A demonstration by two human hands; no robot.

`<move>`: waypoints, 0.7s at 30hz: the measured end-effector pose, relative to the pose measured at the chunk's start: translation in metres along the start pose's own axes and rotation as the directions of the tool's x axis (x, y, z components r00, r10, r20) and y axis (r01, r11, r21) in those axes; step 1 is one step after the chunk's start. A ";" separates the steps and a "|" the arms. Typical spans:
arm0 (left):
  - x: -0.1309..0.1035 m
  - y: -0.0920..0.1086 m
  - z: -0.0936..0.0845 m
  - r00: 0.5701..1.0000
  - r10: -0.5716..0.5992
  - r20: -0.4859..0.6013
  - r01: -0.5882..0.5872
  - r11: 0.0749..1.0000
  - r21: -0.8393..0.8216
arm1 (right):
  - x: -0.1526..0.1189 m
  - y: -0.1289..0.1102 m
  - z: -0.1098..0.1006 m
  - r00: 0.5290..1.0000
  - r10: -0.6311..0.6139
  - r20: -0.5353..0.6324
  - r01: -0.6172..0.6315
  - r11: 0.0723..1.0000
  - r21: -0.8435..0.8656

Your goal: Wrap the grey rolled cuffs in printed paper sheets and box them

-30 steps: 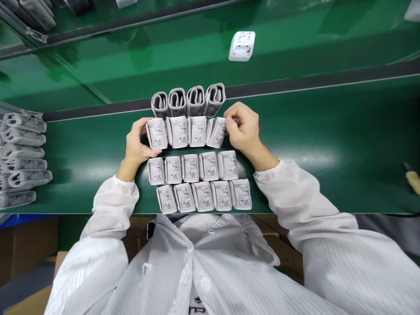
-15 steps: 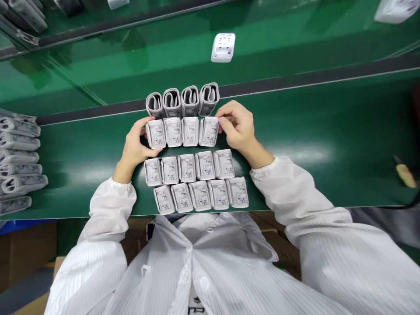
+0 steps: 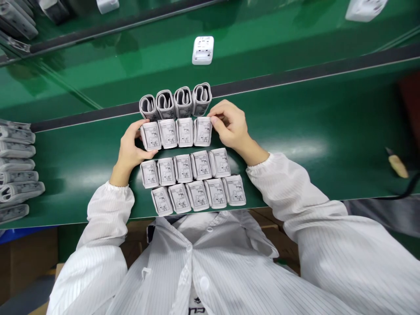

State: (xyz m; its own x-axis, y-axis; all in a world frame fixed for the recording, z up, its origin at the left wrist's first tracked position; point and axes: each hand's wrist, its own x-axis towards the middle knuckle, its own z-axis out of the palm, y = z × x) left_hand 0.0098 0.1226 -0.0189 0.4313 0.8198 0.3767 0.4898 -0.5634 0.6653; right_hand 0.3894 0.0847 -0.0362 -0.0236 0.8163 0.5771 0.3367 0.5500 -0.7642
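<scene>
Rolled grey-white cuffs with printed line drawings stand in rows on the green bench. My left hand (image 3: 129, 144) curves round the left-end cuff (image 3: 151, 136) of the second row from the back, fingers at its far edge and thumb at its near edge. At that row's other end, my right hand (image 3: 231, 124) is closed, with thumb and fingertips at the upper right corner of the right-end cuff (image 3: 203, 131). Two cuffs (image 3: 176, 132) stand between them. Directly behind, several rolled cuffs (image 3: 183, 102) show their coiled ends. Two nearer rows (image 3: 183, 168) lie towards my body.
More folded cuffs (image 3: 17, 166) are stacked at the far left. White plastic housings (image 3: 202, 50) rest on the green surface beyond the dark strip (image 3: 249, 85). A pointed tool with a pale handle (image 3: 398, 166) lies at right, near a black cable (image 3: 410, 188).
The view has shifted, so bench items appear farther left. The right-end cuff now stands straighter and closer to its neighbour, with my right hand still at its corner. My left hand keeps its place.
</scene>
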 end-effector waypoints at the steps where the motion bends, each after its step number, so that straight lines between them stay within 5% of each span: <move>1: 0.000 0.000 0.000 1.000 0.000 0.002 0.000 1.000 0.004 | 0.000 0.000 0.000 1.000 -0.016 -0.001 0.016 1.000 -0.003; 21: 0.000 -0.003 0.000 1.000 -0.013 0.013 0.013 1.000 0.017 | 0.001 -0.004 -0.002 0.998 0.035 0.054 -0.034 0.999 -0.017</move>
State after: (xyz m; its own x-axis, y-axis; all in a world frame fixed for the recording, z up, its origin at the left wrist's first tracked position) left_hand 0.0083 0.1241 -0.0212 0.4345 0.8257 0.3597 0.5084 -0.5545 0.6588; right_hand 0.3903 0.0832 -0.0322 -0.0622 0.8435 0.5335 0.3533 0.5186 -0.7786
